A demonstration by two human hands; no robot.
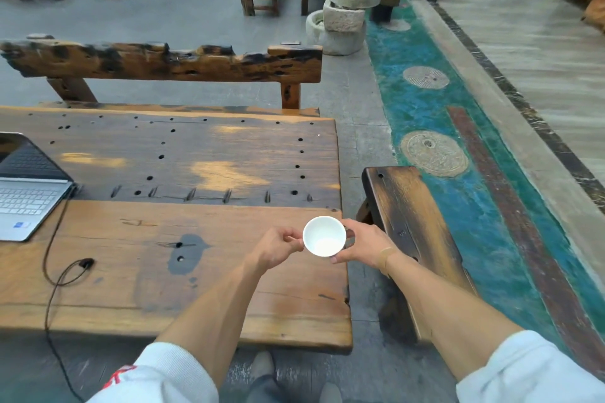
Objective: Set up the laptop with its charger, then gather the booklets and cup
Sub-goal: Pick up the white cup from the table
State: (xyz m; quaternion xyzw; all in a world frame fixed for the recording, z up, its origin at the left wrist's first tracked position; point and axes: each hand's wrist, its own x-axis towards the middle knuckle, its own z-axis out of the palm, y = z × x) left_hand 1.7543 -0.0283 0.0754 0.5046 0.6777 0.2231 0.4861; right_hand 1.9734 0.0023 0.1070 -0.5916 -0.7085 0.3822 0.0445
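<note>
Over the right-hand end of the wooden table (196, 271), near its edge, I hold the white cup (324, 235) between both hands. Left hand (278, 249): fingertips pinch the cup's left side. Right hand (366, 245): fingers wrap the cup's right side and underside. Both grips are closed on the cup. The cup is upright, its mouth faces the camera, and it looks empty. I cannot tell whether its base touches the tabletop or hangs just above it.

Status of the first step: the laptop (29, 193) stands open at the left end of the table, well apart from the cup. A dark charger cable (55, 239) runs from the laptop's right side, loops on the tabletop and drops over the near edge. I judge the laptop setup to be done.

Step in hand: gathering, cup portion. No booklets are visible in this view, so I cannot state where they lie.

Next move, as I judge it: carry the cup level toward the gathering point, keep it clear of the cable loop, and set it down before releasing either hand. A bench (409, 222) stands just beside the table's right end.
</note>
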